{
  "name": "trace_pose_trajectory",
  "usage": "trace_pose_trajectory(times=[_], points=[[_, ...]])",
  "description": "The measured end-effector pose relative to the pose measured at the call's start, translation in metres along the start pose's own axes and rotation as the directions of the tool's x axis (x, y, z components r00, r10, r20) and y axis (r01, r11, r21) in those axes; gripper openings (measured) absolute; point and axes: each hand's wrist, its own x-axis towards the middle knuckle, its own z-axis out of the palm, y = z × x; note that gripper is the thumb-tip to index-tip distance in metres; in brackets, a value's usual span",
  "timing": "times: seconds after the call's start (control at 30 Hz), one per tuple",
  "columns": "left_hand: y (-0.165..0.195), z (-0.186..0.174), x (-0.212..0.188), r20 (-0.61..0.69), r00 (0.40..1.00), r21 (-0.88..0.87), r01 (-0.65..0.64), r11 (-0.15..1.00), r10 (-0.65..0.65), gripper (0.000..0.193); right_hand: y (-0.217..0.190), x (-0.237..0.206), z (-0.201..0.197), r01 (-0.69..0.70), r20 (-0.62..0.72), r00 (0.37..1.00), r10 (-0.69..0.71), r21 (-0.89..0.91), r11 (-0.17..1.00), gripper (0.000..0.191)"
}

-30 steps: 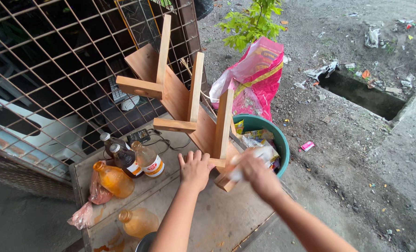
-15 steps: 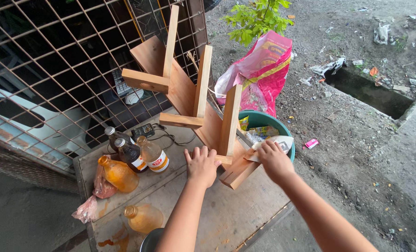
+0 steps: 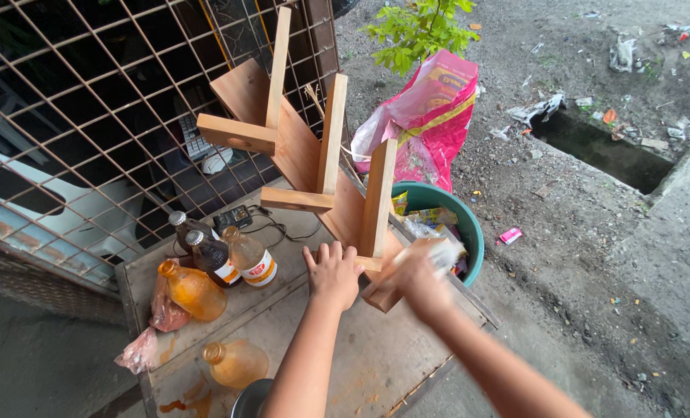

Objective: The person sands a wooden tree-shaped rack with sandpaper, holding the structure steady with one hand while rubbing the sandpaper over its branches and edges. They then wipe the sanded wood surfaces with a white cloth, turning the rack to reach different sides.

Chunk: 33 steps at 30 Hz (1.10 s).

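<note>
The right hand [image 3: 418, 282] has slid its white cloth [image 3: 444, 251] down the wooden stool [image 3: 314, 166].

Below me I see a worn, stained wooden tabletop [image 3: 345, 364]. On its left part stand three capped glass bottles [image 3: 219, 254] close together, with two bulbous orange-filled plastic bottles [image 3: 194, 290] lying nearer me and a crumpled pink plastic bag [image 3: 138, 352] at the edge. An upturned bare-wood stool [image 3: 314, 159] rests on the far right part.
</note>
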Motion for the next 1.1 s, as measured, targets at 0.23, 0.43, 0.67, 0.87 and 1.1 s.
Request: trace_pose_trajectory(times=[0.23,0.43,0.67,0.87,1.1], points=[[0.004,-0.006,-0.001,-0.006,1.000,-0.009,0.007,1.000,-0.007,0.034,-0.029,-0.019,-0.045,0.293,-0.236,0.956,-0.176,0.702,0.649,0.039],[0.003,-0.007,-0.002,0.016,1.000,-0.033,0.024,0.999,-0.023,0.034,0.013,-0.021,-0.057,0.241,-0.284,0.957,-0.056,0.675,0.697,0.046],[0.005,-0.003,-0.001,-0.006,1.000,-0.025,0.017,1.000,-0.017,0.033,0.068,-0.025,-0.050,-0.282,-0.043,0.944,0.326,0.403,0.871,0.073],[0.002,0.001,0.002,0.008,1.000,-0.017,0.021,1.000,-0.021,0.035,-0.042,-0.029,-0.035,0.083,-0.300,0.950,0.088,0.513,0.855,0.065],[0.002,-0.004,-0.002,0.002,1.000,0.005,0.011,1.000,-0.011,0.034,0.043,-0.032,0.046,-0.267,-0.083,0.865,0.495,0.759,0.594,0.066]])
